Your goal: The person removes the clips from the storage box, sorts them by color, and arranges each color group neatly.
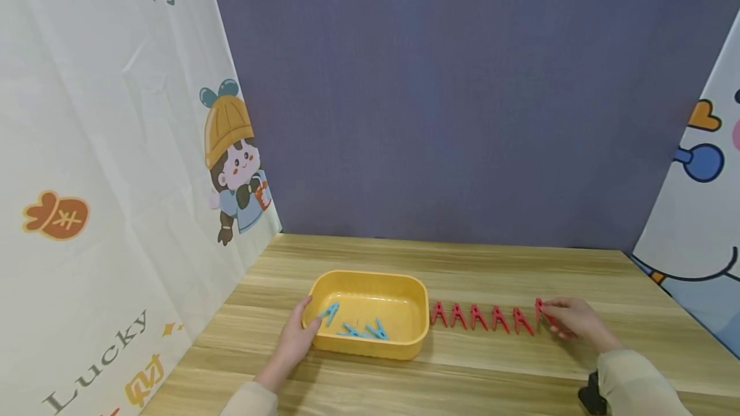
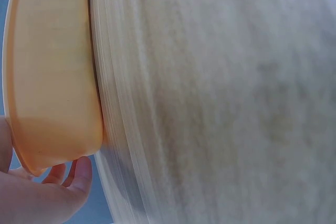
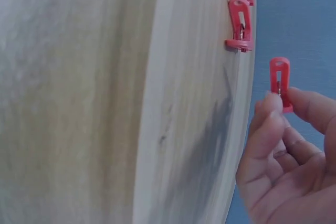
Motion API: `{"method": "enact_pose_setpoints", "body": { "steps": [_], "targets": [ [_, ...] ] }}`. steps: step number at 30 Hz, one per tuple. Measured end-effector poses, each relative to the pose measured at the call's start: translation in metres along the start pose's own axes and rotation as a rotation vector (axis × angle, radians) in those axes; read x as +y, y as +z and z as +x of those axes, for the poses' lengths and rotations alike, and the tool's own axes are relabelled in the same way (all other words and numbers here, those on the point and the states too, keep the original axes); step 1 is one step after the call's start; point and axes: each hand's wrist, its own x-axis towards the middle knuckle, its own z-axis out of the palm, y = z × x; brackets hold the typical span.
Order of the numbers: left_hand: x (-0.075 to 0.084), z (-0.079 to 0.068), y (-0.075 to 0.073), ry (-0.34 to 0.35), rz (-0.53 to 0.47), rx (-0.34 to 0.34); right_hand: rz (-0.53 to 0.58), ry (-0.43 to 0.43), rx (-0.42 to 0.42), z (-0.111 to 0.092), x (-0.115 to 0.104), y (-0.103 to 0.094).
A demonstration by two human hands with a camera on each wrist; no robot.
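My left hand (image 1: pixel 295 339) grips the left end of a yellow plastic basin (image 1: pixel 370 346), thumb over the rim and fingers along the outer wall; the left wrist view shows this hand (image 2: pixel 42 195) at the corner of the basin (image 2: pixel 55 77). Three light-blue clothespins (image 1: pixel 378 330) lie inside the basin. To its right, several red clothespins (image 1: pixel 478 318) stand in a row with their legs spread. At the row's right end my right hand (image 1: pixel 575 320) pinches another red clothespin (image 3: pixel 280 80) between thumb and fingertips. In the right wrist view it appears raised off the table.
The wood-grain table (image 1: pixel 462 377) runs back to a dark blue-grey backdrop (image 1: pixel 451 101). A printed white sheet (image 1: pixel 127 165) hangs along the left side, another (image 1: pixel 688 210) on the right. A small black object (image 1: pixel 592 395) sits by the right sleeve.
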Motion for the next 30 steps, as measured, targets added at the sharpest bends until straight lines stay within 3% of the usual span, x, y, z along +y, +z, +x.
{"method": "enact_pose_setpoints", "body": {
  "steps": [6, 19, 30],
  "targets": [
    [-0.001, 0.000, 0.000, 0.005, -0.001, 0.001, -0.043, 0.005, 0.002, 0.000, 0.003, 0.001],
    [-0.006, 0.000, 0.003, 0.056, -0.013, 0.029, 0.032, 0.072, -0.004, 0.001, 0.010, 0.006],
    [-0.006, 0.002, 0.003, 0.039, 0.004, 0.015, 0.021, 0.065, 0.017, 0.004, 0.013, 0.008]
  ]
}}
